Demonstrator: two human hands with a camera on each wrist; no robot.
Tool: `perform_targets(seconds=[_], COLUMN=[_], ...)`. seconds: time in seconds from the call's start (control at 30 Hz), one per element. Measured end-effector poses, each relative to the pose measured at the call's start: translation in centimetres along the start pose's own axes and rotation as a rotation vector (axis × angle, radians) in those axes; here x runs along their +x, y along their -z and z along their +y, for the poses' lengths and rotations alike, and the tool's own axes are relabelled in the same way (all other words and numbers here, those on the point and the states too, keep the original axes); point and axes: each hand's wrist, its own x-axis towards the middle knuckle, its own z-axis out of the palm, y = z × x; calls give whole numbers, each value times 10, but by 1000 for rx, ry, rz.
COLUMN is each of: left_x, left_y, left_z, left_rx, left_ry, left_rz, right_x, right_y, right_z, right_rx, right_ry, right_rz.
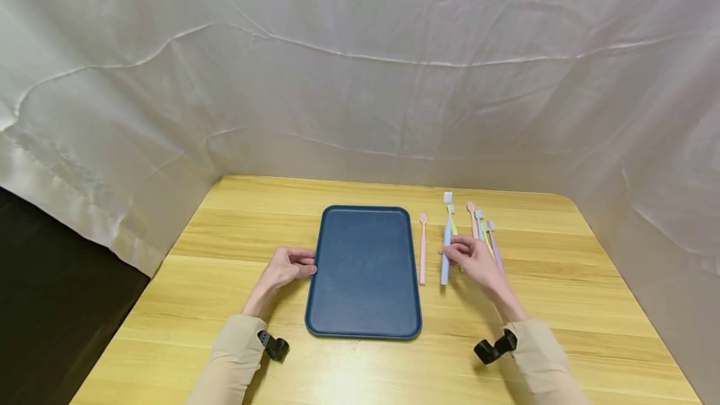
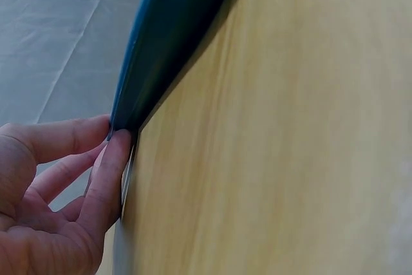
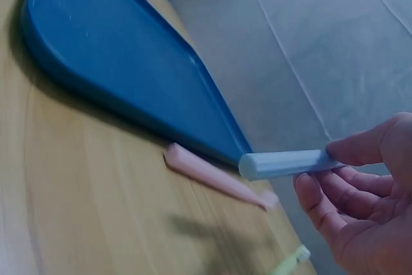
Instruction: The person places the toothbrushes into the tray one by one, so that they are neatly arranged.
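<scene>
The step in hand appeared to be the handling of one light blue toothbrush (image 1: 447, 233), held up off the tabletop (image 1: 360, 367) by the right hand (image 1: 475, 261); its thumb and fingers were clamped on the handle, with the butt end sticking out free towards the person and the white bristles pointing away. The left hand (image 1: 285, 267) had its thumb and fingertips together on the left rim of the dark blue tray (image 1: 364, 274), seemingly to steady it; the next move, as far as could be judged, called for that rim to be kept firm, and for the raised handle to be borne level, clear of its neighbours.

The tray was the only container in view; its whole floor showed, and every toothbrush to be seen was outside its rim. A pink toothbrush (image 1: 423, 255) lay just beside the tray's right edge, roughly in line with it; a green toothbrush (image 1: 454, 228) lay just right of the raised one, partly hidden by the right hand; farther right, four more, among them a purple toothbrush (image 1: 497, 252), lay close together, also partly hidden.
</scene>
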Motion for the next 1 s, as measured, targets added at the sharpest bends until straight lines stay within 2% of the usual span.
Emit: perform_targets(seconds=[0.13, 0.4, 0.63, 0.9, 1.0], left_x=[0, 0, 0, 1, 1], left_y=[0, 0, -1, -1, -1], left_z=[0, 0, 0, -1, 0], left_rx=[-2, -1, -4, 2, 10], left_ry=[-6, 2, 10, 20, 25], left_rz=[-4, -3, -1, 8, 11], right_x=[3, 10, 16, 22, 24], right_y=[-13, -46, -75, -99, -105], right_z=[0, -7, -12, -18, -18], right_rx=[55, 115, 117, 278, 285], right_ry=[14, -56, -37, -60, -60], right_rz=[-45, -115, -239, -366, -395])
